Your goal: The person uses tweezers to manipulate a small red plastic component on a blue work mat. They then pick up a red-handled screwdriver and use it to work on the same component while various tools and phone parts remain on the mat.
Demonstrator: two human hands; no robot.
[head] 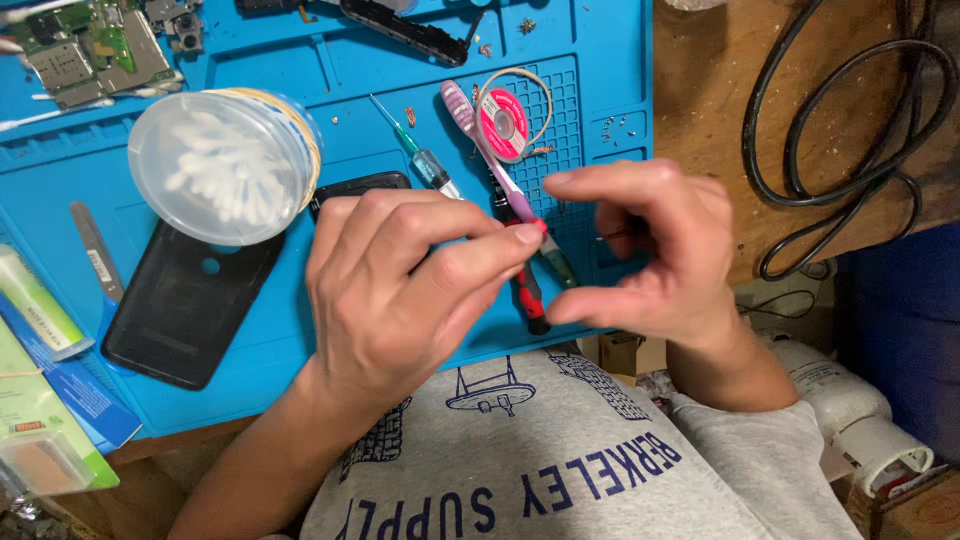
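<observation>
Leftward of the left hand (400,290), green and blue flat packages (45,400) are seen at the counter's (700,120) edge, beyond a black phone cover (180,310) and a round tub of cotton swabs (222,165). A red-tipped screwdriver (527,285) is pinched in the left grip, a syringe (425,160) and purple toothbrush (480,140) lying just above. The right hand (640,250) is curled beside the tip; what its grip holds cannot be told.

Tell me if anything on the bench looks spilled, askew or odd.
Small screws and bits lie loose on the blue mat near the solder wick spool, outside any compartment. The cotton swab tub lies tipped on its side above the black back cover. Nothing looks spilled or broken.
</observation>
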